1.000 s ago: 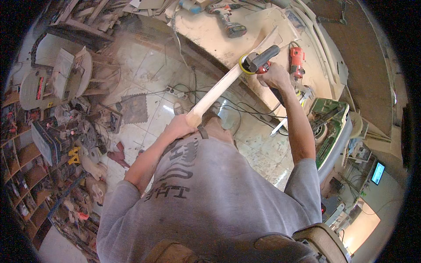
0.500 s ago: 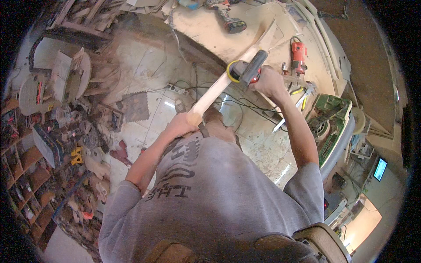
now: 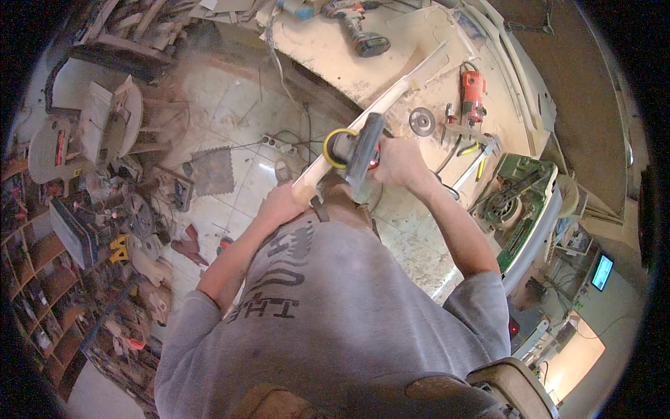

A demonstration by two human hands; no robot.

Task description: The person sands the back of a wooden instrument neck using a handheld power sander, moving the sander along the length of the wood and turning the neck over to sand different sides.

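A long pale wooden strip [image 3: 317,172] runs slantwise from my left hand up to the bench, where its far end lies over the bench edge. My left hand [image 3: 281,204] is closed around the strip's near end. In my right hand [image 3: 403,165] is a dark angle grinder [image 3: 364,152] with a yellow-rimmed disc [image 3: 338,148]. The disc is at the strip's middle to near part, seemingly against it; the exact contact is hidden by the tool. My right fingers are wrapped round the grinder's body, partly out of sight.
The workbench [image 3: 307,43] bears a cordless drill [image 3: 363,33], a red corded power tool [image 3: 473,94], a loose metal disc [image 3: 422,121] and yellow-handled hand tools [image 3: 481,162]. A green machine [image 3: 523,202] stands at right. Cables and a power strip [image 3: 279,144] lie on the floor.
My right hand has drawn the grinder down along the strip, closer to my left hand. The strip's near end has shifted slightly left. A metal disc on the bench has come into sight.
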